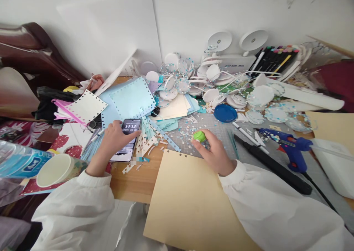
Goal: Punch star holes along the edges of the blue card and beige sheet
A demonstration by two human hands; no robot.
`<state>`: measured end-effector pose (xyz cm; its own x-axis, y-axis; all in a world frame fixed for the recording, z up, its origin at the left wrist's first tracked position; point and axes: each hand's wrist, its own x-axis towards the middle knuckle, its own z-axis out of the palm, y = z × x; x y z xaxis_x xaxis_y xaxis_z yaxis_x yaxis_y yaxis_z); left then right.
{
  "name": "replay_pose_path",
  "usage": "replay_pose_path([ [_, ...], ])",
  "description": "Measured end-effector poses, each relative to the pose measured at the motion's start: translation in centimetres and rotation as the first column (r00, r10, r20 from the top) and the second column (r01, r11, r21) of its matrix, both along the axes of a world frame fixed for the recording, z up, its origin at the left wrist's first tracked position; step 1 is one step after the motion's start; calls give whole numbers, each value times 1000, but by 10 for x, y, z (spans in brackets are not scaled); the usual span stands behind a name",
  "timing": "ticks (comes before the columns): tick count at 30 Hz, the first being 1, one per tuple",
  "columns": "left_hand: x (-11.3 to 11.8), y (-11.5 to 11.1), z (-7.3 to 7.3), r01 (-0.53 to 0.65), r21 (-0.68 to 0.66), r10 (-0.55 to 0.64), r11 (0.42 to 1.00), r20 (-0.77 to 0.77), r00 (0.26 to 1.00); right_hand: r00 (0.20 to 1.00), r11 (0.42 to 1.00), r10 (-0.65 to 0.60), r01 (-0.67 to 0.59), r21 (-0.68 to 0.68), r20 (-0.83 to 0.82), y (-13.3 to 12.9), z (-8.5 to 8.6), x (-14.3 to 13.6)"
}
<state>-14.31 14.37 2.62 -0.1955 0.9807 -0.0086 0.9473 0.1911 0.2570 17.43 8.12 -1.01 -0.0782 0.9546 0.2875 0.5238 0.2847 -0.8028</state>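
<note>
My right hand [211, 151] holds a small green punch [199, 136] between thumb and fingers, over the grey cutting mat [188, 123]. Tiny star-shaped bits lie scattered around it. Just below, a large cream sheet [190, 203] with a few star holes along its top edge reaches over the table's front edge. My left hand [114, 138], fingers apart, is at the phone [128, 144], its thumb over the lit screen, which reads 14:13. Whether the fingers touch the phone is unclear. Paper strips lie beside the phone.
Blue punched sheets [132, 99] are stacked at the left, near a paper cup [55, 171] and a blue-labelled pack [24, 160]. A blue glue gun [293, 147], a black tool [273, 164] and a blue lid [225, 113] lie right. White discs with beaded strings fill the back.
</note>
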Motion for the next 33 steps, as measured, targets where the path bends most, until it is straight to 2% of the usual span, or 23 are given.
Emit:
replay_pose_path([
  [4,5,-2,-5,15,61,-8,998,-109,994,1000,1000,6,-6,1,-5,0,0,0],
  [11,15,-9,2,1,116,24,993,-213,977,1000,1000,4,-3,7,-5,0,2,0],
  [16,11,-9,-3,47,126,-14,991,-255,967,1000,1000,6,-6,-3,-9,-1,2,0],
  [19,8,-10,-3,109,223,-54,969,-239,970,1000,1000,-6,6,-17,-18,-1,2,0],
  [21,13,-17,3,210,338,-159,917,-173,972,1000,1000,-9,8,-18,-30,-1,2,0],
  [22,19,-22,7,281,383,-253,880,-122,960,999,1000,-10,9,-20,-33,-1,3,0],
  [24,37,-34,17,414,397,-452,819,0,892,999,1000,-9,8,-25,-39,-2,4,0],
  [25,49,-40,20,523,375,-580,765,49,813,999,1000,-7,6,-31,-46,-2,5,0],
  [27,73,-48,24,746,235,-781,623,122,613,997,999,-2,-1,-44,-75,-2,6,0],
  [29,92,-49,23,852,95,-854,514,144,499,992,999,5,-12,-50,-129,-3,6,0],
  [30,100,-46,22,878,31,-870,478,154,469,987,999,8,-16,-51,-159,-3,6,1],
  [33,113,-32,17,890,-90,-862,447,221,455,969,999,13,-26,-48,-248,-3,7,2],
])
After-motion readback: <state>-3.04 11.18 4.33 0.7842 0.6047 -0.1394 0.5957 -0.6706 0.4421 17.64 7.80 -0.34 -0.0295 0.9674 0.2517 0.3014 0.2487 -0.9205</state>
